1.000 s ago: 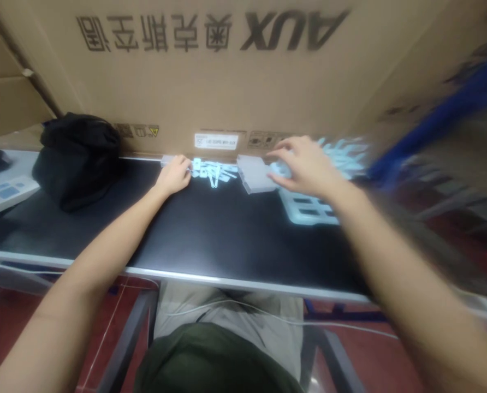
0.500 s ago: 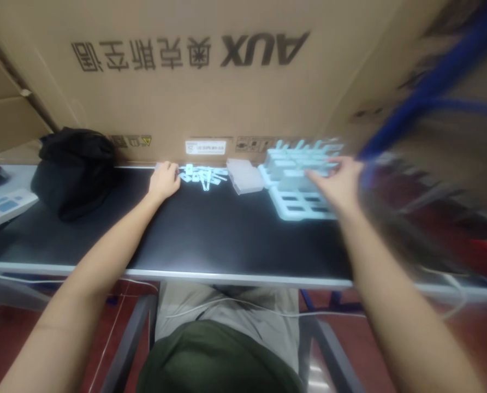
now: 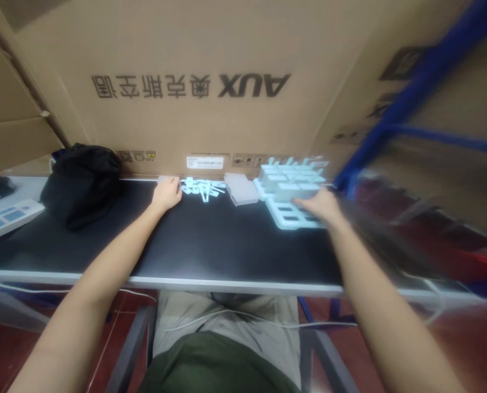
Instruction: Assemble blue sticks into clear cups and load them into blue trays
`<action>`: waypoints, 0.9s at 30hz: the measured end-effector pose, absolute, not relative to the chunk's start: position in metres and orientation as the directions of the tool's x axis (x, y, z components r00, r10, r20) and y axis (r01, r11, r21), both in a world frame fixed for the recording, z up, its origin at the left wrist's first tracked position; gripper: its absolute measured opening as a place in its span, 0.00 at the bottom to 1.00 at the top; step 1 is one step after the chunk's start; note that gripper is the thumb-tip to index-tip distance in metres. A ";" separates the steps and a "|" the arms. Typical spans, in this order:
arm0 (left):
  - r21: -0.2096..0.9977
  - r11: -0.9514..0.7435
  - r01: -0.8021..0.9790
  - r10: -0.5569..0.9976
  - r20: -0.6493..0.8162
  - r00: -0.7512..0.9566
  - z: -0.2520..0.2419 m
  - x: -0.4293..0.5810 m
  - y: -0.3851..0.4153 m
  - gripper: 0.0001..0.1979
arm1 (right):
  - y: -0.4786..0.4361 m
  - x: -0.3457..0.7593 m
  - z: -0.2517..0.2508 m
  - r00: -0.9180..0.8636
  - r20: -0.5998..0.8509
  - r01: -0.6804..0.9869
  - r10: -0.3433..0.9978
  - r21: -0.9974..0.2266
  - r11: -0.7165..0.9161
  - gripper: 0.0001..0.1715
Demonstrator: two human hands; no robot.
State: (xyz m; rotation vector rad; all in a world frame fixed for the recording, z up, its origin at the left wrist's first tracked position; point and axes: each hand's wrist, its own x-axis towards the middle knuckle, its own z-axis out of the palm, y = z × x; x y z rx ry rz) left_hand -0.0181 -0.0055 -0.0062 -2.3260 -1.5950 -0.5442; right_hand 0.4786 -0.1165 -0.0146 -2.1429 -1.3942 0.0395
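A light-blue ice pop mold (image 3: 290, 192) stands at the right back of the table, its rectangular blocks set in a rack (image 3: 287, 221) with open slots at the front. Several sticks rise from its top. My right hand (image 3: 323, 206) is closed at its right end, thumb along the front block; the other fingers are mostly hidden. My left hand (image 3: 167, 194) rests near the table's back edge with curled fingers, beside a pile of light-blue stick pieces (image 3: 202, 188). Something pale shows behind it; what the fingers hold is unclear. Between pile and mold lies a translucent plastic box (image 3: 241, 189).
A large cardboard box (image 3: 186, 125) walls off the back. A black cloth bag (image 3: 82, 183) and a white device (image 3: 12, 218) are at the left of the black table (image 3: 227, 245). A blue metal frame (image 3: 395, 117) slants up at the right.
My right hand has shifted down and left along the mold, its thumb now lower on the front block. My left hand stays beside the stick pile. The view has tilted up.
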 end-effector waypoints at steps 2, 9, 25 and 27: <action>-0.006 -0.366 0.930 0.835 0.440 0.332 -0.005 -0.018 -0.006 0.10 | -0.115 0.477 -0.011 0.481 0.216 0.816 0.850 -0.466 -0.343 0.36; 0.009 -0.368 0.930 0.846 0.417 0.331 -0.003 -0.018 -0.008 0.09 | -0.115 0.465 -0.008 0.480 0.249 0.834 0.841 -0.428 -0.349 0.34; -0.021 -0.471 0.882 0.786 0.445 0.430 0.004 -0.009 -0.024 0.11 | -0.113 0.459 -0.012 0.483 0.231 0.851 0.845 -0.353 -0.389 0.40; -0.036 -0.504 0.863 0.758 0.460 0.462 0.004 -0.009 -0.026 0.11 | -0.112 0.460 -0.014 0.483 0.233 0.852 0.844 -0.350 -0.391 0.40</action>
